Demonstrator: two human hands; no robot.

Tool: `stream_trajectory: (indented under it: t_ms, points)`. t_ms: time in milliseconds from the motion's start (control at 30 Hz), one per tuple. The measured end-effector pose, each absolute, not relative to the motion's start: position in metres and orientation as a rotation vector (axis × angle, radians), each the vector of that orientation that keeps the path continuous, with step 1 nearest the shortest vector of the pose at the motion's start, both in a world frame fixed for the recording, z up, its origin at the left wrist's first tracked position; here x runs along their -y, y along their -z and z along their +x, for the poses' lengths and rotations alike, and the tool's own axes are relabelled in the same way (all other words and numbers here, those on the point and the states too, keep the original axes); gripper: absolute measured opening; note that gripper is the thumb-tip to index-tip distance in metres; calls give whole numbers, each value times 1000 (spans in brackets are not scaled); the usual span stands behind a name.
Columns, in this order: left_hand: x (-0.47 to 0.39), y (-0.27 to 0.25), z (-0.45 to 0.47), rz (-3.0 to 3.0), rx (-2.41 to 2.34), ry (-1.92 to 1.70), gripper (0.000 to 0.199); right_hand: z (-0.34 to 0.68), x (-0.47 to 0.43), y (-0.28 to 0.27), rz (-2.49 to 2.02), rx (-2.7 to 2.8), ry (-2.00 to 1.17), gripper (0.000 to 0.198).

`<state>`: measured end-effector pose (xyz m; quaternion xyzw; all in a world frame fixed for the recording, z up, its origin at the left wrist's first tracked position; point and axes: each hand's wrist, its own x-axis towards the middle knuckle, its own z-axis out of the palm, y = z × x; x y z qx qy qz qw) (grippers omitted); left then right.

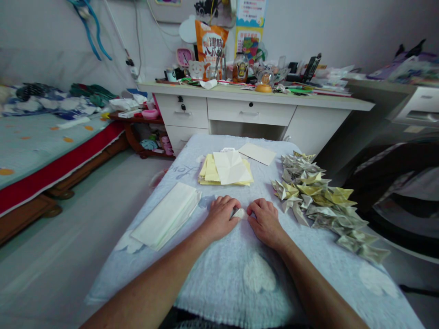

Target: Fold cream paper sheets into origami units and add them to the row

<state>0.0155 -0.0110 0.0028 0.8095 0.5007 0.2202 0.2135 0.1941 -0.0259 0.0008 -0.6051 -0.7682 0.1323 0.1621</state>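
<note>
Between my two hands, low over the cloth-covered table [219,260], is a small folded piece of paper [241,213]. My left hand [222,216] has its fingers curled and closed on the paper's left end. On the other end, the thumb and fingertips of my right hand [265,220] are pinched together. Just beyond my hands lies a stack of yellowish paper sheets [208,172], with a creased white sheet [232,167] on top. To the right sits a large group of folded paper pieces [320,194], pointed and in grey, white and yellow.
A long bundle of white paper [166,214] rests on the table's left side. A pale card [258,153] lies near the far edge. Beyond stands a white desk [250,98] crowded with jars and packets. A bed [51,146] is at left, a front-loading washer [411,183] at right.
</note>
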Motion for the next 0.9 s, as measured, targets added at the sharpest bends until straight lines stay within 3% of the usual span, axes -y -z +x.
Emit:
stream_trajectory:
  t_ms: [200,367,567,900]
  points:
    - [10,-6,20,2059,-1211,-765,4,196,28,-1,-1660,2155,-400,12]
    - [10,-8,19,1899,-1186,-838,6,197,30,-3,-1571,2132,-401,27]
    - [10,-9,19,1862,-1166,-889,13,196,29,-6,-1510,2142,-387,14]
    - [11,-7,17,1908,-1181,-879,23,196,28,-2,-1429,2128,-423,10]
